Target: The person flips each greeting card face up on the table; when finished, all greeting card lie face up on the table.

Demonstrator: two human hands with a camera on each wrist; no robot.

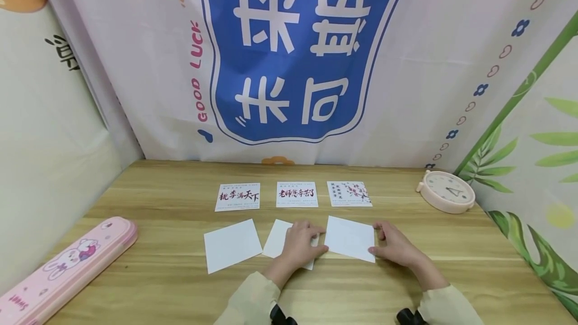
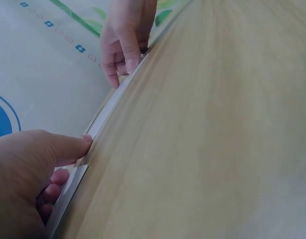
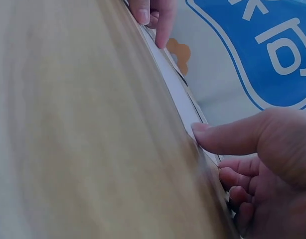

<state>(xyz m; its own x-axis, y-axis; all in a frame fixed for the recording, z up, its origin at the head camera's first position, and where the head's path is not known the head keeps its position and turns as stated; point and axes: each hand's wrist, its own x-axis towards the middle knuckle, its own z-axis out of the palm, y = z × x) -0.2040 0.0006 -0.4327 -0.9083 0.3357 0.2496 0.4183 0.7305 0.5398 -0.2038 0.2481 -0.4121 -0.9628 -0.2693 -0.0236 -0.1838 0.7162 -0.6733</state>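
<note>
Three blank white cards lie in the near row on the table. The right-hand white card point(image 1: 349, 238) is between my two hands, slightly turned. My left hand point(image 1: 299, 245) holds its left edge with the thumb and a finger, while the palm covers part of the middle white card point(image 1: 274, 239). At the card's right edge, my right hand point(image 1: 397, 247) grips with thumb and index finger near its two corners. In the right wrist view the right thumb point(image 3: 205, 133) rests on the card's edge, the other fingers curled. The left white card point(image 1: 232, 246) lies tilted, untouched.
Behind lie three printed cards: a left one point(image 1: 237, 205), a middle one point(image 1: 297, 202) and a right one with blossoms point(image 1: 356, 203). A pink pencil case point(image 1: 72, 270) lies at left, a small round clock point(image 1: 447, 192) at back right. A printed curtain point(image 1: 153, 89) hangs behind the table.
</note>
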